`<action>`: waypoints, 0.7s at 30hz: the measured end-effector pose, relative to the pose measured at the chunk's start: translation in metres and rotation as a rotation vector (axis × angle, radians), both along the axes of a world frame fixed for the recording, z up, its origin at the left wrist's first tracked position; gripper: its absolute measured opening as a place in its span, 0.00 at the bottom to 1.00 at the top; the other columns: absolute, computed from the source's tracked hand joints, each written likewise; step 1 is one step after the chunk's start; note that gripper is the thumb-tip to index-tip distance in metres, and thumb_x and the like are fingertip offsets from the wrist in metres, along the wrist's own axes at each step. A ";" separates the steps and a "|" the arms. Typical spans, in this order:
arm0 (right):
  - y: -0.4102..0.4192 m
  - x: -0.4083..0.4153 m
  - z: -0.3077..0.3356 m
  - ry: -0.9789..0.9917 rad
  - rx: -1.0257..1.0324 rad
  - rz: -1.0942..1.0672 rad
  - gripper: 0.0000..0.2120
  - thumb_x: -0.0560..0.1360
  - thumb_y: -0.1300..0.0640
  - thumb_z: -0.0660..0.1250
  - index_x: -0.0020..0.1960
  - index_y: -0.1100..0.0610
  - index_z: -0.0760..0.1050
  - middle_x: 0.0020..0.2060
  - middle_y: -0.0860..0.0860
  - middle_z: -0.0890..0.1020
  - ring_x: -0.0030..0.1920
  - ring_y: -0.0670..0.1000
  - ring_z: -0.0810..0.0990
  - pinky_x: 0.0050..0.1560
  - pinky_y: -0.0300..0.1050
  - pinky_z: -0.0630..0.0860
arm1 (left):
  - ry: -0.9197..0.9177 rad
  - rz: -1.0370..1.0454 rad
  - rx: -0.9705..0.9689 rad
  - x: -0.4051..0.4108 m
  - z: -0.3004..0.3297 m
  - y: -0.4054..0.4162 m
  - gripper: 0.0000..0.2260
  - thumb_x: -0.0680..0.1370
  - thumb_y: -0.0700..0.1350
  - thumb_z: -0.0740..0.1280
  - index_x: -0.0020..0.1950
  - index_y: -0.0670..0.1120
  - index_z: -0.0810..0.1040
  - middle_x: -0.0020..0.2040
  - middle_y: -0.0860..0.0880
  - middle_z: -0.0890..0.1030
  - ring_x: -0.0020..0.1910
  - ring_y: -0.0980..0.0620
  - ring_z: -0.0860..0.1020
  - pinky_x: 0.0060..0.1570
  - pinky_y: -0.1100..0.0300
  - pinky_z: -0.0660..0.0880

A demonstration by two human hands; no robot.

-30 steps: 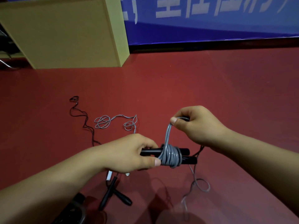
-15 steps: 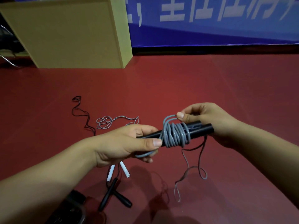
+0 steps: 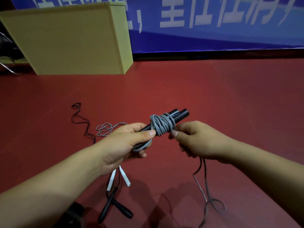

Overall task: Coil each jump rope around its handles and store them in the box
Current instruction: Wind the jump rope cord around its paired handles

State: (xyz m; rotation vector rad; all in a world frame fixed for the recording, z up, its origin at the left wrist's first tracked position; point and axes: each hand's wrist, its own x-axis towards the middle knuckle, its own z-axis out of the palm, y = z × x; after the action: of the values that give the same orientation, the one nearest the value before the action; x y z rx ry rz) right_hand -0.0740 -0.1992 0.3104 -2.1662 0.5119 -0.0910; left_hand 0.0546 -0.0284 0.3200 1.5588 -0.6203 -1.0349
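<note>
My left hand [image 3: 126, 143] grips two black handles [image 3: 180, 115] held side by side, their free ends pointing up and to the right. A grey rope [image 3: 162, 125] is wound in several turns round the handles' middle. My right hand [image 3: 195, 142] pinches the rope just below and right of the coil. The loose grey tail [image 3: 207, 191] hangs from that hand and ends in a loop on the floor. A tan cardboard box [image 3: 70, 41] stands at the far left on the red floor.
Two white handles [image 3: 119, 177] and two black handles [image 3: 115, 204] of other ropes lie on the floor beneath my left wrist. Their thin grey cord [image 3: 105, 129] and black cord [image 3: 80, 120] trail away to the left. A blue banner [image 3: 213, 23] lines the back wall.
The handles have tilted so their free ends point up and right. My right hand has come from above the coil down to its lower right, still pinching the rope. The camera has moved closer.
</note>
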 end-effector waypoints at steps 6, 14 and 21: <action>0.002 0.003 -0.006 -0.032 -0.212 0.076 0.10 0.80 0.55 0.62 0.58 0.50 0.78 0.31 0.42 0.74 0.34 0.43 0.74 0.44 0.41 0.72 | -0.060 0.147 0.009 0.002 -0.005 -0.008 0.04 0.78 0.45 0.68 0.43 0.47 0.78 0.31 0.51 0.74 0.26 0.55 0.69 0.35 0.58 0.74; 0.009 0.006 -0.003 -0.019 -0.215 0.024 0.08 0.78 0.52 0.64 0.56 0.50 0.79 0.39 0.47 0.81 0.38 0.47 0.76 0.41 0.40 0.70 | -0.197 0.249 0.055 0.011 -0.012 -0.009 0.05 0.78 0.46 0.69 0.48 0.44 0.81 0.34 0.49 0.75 0.30 0.54 0.71 0.31 0.61 0.73; 0.006 0.005 -0.002 0.004 -0.172 -0.080 0.10 0.77 0.50 0.67 0.40 0.54 0.78 0.32 0.48 0.79 0.35 0.49 0.77 0.36 0.39 0.71 | -0.308 0.315 0.161 0.025 -0.018 -0.006 0.06 0.77 0.48 0.69 0.46 0.46 0.81 0.34 0.51 0.75 0.29 0.55 0.71 0.32 0.60 0.72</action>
State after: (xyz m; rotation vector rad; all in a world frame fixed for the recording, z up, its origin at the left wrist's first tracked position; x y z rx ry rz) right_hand -0.0685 -0.1927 0.3088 -2.3137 0.6118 -0.1806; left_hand 0.0801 -0.0344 0.3019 1.9073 -0.4852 -0.6245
